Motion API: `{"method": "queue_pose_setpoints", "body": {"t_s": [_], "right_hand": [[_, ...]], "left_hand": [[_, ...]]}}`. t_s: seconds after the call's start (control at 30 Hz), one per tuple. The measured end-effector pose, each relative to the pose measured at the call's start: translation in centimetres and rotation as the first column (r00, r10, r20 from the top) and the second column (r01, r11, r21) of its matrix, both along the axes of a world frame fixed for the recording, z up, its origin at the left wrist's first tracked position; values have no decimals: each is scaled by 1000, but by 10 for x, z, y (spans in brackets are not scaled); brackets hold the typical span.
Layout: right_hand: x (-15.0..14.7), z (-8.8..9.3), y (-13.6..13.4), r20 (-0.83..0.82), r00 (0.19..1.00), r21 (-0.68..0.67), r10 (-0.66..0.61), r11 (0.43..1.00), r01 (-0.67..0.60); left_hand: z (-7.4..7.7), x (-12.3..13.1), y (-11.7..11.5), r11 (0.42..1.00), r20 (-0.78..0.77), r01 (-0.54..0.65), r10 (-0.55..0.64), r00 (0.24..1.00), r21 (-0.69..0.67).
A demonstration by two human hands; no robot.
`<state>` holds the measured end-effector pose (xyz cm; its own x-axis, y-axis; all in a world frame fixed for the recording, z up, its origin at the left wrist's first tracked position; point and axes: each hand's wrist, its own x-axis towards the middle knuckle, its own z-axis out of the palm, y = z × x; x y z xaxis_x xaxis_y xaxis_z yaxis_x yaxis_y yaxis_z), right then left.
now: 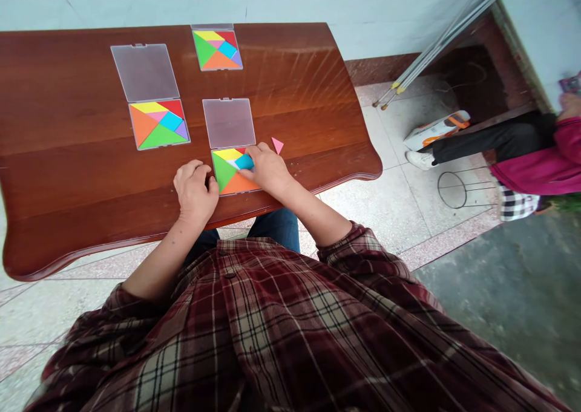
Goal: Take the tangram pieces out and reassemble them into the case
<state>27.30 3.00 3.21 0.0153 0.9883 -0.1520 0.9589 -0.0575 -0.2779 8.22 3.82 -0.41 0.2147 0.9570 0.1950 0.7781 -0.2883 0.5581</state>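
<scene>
In the head view, an open tangram case lies near the table's front edge, its clear lid folded back. A green triangle, an orange triangle and a yellow piece show in its tray, with a small white gap beside the yellow. My right hand is over the tray's right side, thumb and fingers closed at the blue square; it hides the pieces below. My left hand rests at the tray's left edge, fingers loosely bent and apart, holding nothing. A pink triangle lies on the table beyond my right hand.
Two more open tangram cases with filled trays lie on the wooden table: one at left, one at the back. Crutches lean on the wall to the right. A seated person is at far right.
</scene>
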Motion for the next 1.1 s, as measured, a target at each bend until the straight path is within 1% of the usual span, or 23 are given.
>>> {"method": "queue_pose_setpoints", "body": {"t_s": [0.13, 0.23, 0.4, 0.53, 0.67, 0.77, 0.93, 1.1], "right_hand": [[-1, 1, 0, 6, 999, -9, -38, 999, 38], [-3, 2, 0, 16, 999, -20, -42, 999, 42], [-5, 5, 0, 45, 999, -23, 8, 1000, -7], [-6, 10, -1, 87, 995, -53, 55, 997, -51], [-6, 11, -1, 88, 995, -64, 56, 997, -50], [-3, 7, 1, 17, 999, -56, 27, 998, -27], [5, -2, 8, -186, 982, -49, -40, 998, 32], [6, -5, 10, -271, 960, -53, -71, 997, 59]], "left_hand": [[0, 0, 0, 1000, 7, 2, -2, 1000, -3], [-1, 0, 0, 1000, 18, 8, -8, 1000, -12], [-3, -1, 0, 1000, 30, 11, -10, 1000, -17], [-3, -1, -1, 1000, 13, 5, -5, 1000, -1], [-2, 0, -1, 1000, 10, 5, -5, 1000, -1], [-1, 0, 0, 1000, 13, 6, -6, 1000, -10], [-1, 0, 0, 1000, 18, 6, -6, 1000, -25], [0, 1, 0, 1000, 20, 8, -7, 1000, -17]]}}
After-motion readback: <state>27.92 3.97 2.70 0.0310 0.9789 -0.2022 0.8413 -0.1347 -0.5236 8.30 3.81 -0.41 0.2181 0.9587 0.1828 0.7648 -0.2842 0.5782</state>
